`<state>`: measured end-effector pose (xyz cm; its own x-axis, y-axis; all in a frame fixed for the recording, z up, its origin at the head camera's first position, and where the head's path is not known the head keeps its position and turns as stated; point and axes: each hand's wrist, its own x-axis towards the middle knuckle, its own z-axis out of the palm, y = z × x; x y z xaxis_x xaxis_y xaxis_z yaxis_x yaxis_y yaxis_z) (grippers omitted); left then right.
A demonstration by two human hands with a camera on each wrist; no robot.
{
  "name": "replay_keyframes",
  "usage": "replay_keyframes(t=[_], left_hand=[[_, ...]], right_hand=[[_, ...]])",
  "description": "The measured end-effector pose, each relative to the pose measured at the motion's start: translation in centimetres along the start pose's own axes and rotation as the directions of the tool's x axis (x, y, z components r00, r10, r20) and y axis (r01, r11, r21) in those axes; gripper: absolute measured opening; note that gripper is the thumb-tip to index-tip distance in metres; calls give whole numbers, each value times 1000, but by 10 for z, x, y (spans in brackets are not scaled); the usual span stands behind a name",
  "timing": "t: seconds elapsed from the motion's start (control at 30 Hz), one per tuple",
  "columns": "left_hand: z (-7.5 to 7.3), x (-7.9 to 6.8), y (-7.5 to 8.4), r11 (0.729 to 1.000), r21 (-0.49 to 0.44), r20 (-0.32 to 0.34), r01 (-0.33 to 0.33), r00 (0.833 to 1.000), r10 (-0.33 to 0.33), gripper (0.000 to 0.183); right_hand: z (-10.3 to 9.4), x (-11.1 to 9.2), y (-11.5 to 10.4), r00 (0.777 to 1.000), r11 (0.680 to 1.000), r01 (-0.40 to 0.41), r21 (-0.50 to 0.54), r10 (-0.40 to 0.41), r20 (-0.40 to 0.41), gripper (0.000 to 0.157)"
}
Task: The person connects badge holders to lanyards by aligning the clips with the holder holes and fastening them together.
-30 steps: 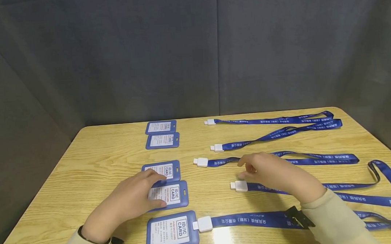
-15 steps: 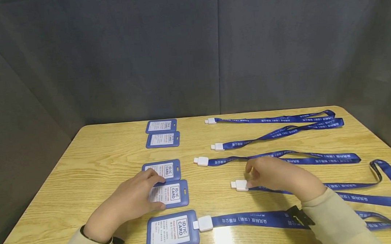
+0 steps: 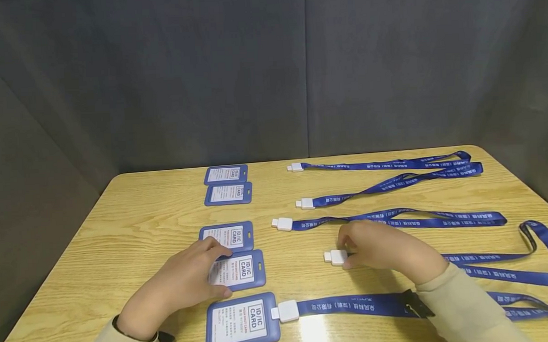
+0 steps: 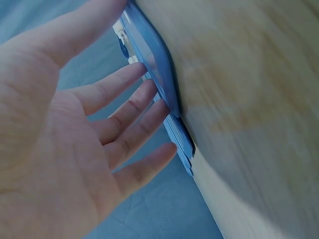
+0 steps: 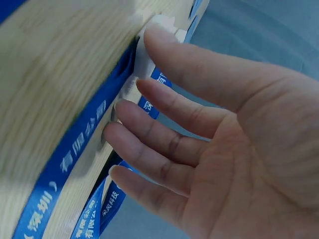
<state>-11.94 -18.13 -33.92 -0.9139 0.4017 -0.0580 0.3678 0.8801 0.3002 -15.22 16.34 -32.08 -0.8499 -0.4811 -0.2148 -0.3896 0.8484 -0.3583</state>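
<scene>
On the left of the wooden table, my left hand (image 3: pixel 187 277) spans a blue ID card holder (image 3: pixel 245 268). Its thumb lies at the near edge and its index finger at the far edge. In the left wrist view the fingers (image 4: pixel 132 124) reach out, only slightly bent, along the holder's blue side (image 4: pixel 159 64). My right hand (image 3: pixel 385 248) pinches the white buckle (image 3: pixel 338 257) of a blue lanyard (image 3: pixel 489 257) at its strap end, thumb and index finger on it. The other right fingers (image 5: pixel 144 139) are loosely bent in the right wrist view.
Nearest me, a card holder (image 3: pixel 241 323) is joined to a lanyard (image 3: pixel 344 306). Beyond my left hand lie several more card holders (image 3: pixel 226 193). Other lanyards (image 3: pixel 393 165) stretch rightward at the back. A dark curtain (image 3: pixel 270 74) hangs behind the table.
My right hand has lowered and its thumb and index finger have come together at the white buckle. My left thumb has drawn back slightly to the holder's near edge.
</scene>
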Motion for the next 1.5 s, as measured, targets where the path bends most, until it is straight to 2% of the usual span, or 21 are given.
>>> replay_keyframes(t=[0.17, 0.33, 0.43, 0.87, 1.0, 1.13, 1.33, 1.5], left_hand=[[-1, 0, 1, 1000, -5, 13, 15, 1000, -14, 69], [-2, 0, 2, 1000, -8, 10, 7, 1000, -7, 69], [-1, 0, 2, 1000, -7, 4, -1, 1000, 1, 68], [1, 0, 5, 1000, -14, 0, -17, 1000, 17, 67], [1, 1, 4, 999, -4, -13, -40, 999, 40, 69], [3, 1, 2, 998, -6, -31, -58, 998, 57, 69], [5, 1, 4, 998, -6, -22, -56, 998, 56, 72], [4, 0, 4, 999, -3, -20, -53, 998, 53, 75]], right_hand=[[4, 2, -3, 998, 999, 39, -35, -41, -45, 12], [7, 2, -8, 992, 995, 85, -59, -90, -90, 11], [8, 3, -12, 990, 993, 86, -80, -94, -107, 14], [11, 4, -25, 991, 989, 79, -124, -91, -93, 14], [12, 7, -31, 993, 985, 78, -153, -90, -75, 14], [13, 14, -39, 988, 968, 119, -221, -138, -72, 13], [20, 23, -49, 970, 922, 192, -338, -230, -78, 14], [22, 28, -61, 954, 889, 248, -386, -294, -64, 16]])
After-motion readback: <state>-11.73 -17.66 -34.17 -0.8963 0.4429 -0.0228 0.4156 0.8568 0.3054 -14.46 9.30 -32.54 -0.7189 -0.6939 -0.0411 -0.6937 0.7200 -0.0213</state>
